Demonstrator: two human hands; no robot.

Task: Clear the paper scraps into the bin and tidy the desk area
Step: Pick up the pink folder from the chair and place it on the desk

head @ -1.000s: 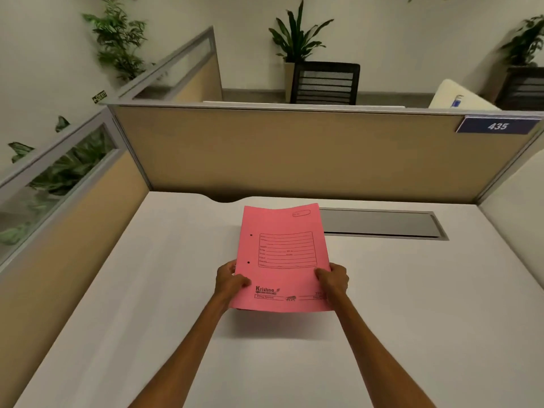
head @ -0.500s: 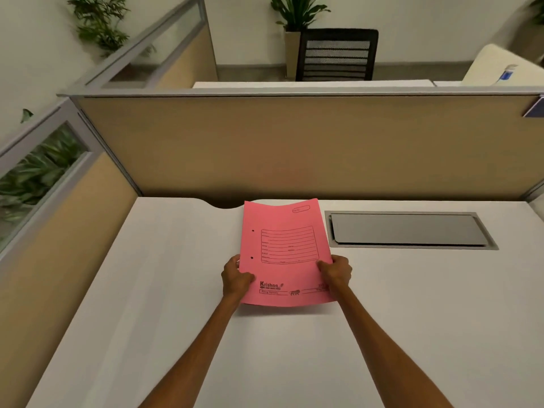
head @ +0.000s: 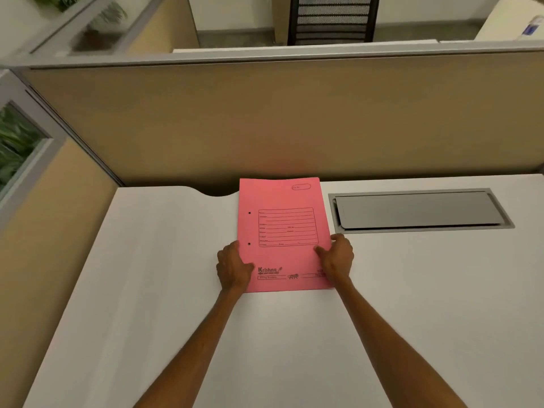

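Note:
A pink paper file folder (head: 282,231) with a printed form box and two punch holes lies flat on the white desk (head: 147,290), its far edge near the partition. My left hand (head: 234,267) grips its left edge near the bottom corner. My right hand (head: 337,257) holds its right edge, thumb on top of the cover. No paper scraps and no bin are in view.
A grey metal cable flap (head: 418,212) is set into the desk just right of the folder. A tan partition (head: 265,119) closes the back, another with a glass pane (head: 23,148) the left. A black chair (head: 332,19) stands beyond the partition.
Both hands have carried the folder forward and lowered it from a raised, tilted hold to flat on the desk beside the cable flap. The view has tipped downward.

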